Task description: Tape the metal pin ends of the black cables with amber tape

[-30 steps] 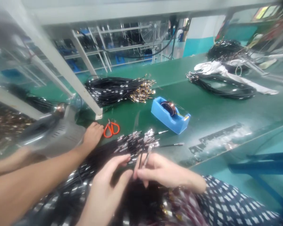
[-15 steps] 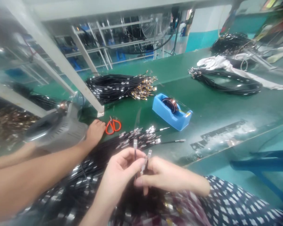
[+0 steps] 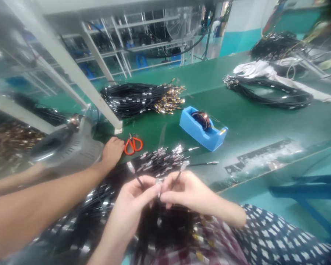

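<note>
My left hand (image 3: 136, 198) is closed on a thin black cable (image 3: 139, 180), whose silvery connector (image 3: 130, 167) sticks up and leans left. My right hand (image 3: 189, 189) pinches a second black cable end, its pale metal connector (image 3: 185, 165) tilting up to the right. The fingertips of both hands nearly meet, with a small silvery piece (image 3: 158, 181) between them. Below, the cables run down into a dark, blurred heap of black cables (image 3: 165, 230) over my lap. Just beyond my fingers lies a bunch of black cables with metal ends (image 3: 160, 158).
A co-worker's hand (image 3: 113, 150) rests beside a grey machine (image 3: 68, 151) and orange-handled scissors (image 3: 133, 144). Farther back are a blue tape dispenser (image 3: 202, 129), a bundle of gold-tipped cables (image 3: 140, 97), a cable coil (image 3: 267, 94) and white cloth (image 3: 264, 70). Metal posts (image 3: 71, 73) stand left.
The two connectors have moved apart: the left one now leans left, the right one leans right. My right hand has risen slightly. The co-worker's hand stays by the scissors.
</note>
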Demonstrator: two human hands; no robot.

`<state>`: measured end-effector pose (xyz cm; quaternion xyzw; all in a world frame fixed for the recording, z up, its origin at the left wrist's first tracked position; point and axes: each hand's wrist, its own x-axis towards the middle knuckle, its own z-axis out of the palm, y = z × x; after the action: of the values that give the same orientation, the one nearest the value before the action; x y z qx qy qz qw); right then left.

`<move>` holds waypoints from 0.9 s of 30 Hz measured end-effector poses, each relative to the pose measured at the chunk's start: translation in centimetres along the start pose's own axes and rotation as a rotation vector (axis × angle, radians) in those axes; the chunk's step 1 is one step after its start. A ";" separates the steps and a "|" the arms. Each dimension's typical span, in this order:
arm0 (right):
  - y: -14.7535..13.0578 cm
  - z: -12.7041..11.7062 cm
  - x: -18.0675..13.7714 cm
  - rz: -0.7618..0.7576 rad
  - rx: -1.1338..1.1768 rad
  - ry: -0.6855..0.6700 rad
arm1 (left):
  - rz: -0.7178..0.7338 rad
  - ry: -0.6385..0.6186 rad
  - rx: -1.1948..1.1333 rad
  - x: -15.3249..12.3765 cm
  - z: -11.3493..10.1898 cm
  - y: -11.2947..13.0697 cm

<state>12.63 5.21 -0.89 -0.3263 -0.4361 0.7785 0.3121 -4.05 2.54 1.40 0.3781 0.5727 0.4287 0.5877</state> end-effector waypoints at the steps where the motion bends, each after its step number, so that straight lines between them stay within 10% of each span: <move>1: 0.1 0.1 0.0 -0.013 -0.027 0.006 | 0.004 0.021 -0.021 0.0 0.0 0.1; 18: 1.1 0.6 0.5 -0.097 0.010 0.032 | 0.087 0.091 -0.039 0.5 -0.6 -0.1; 27: 2.2 0.4 0.7 -0.173 0.084 -0.029 | 0.385 0.034 0.076 -1.0 -0.6 -0.3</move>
<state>11.45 4.62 -2.81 -0.2629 -0.4340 0.7708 0.3853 -4.55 1.50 1.38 0.4955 0.5153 0.5175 0.4703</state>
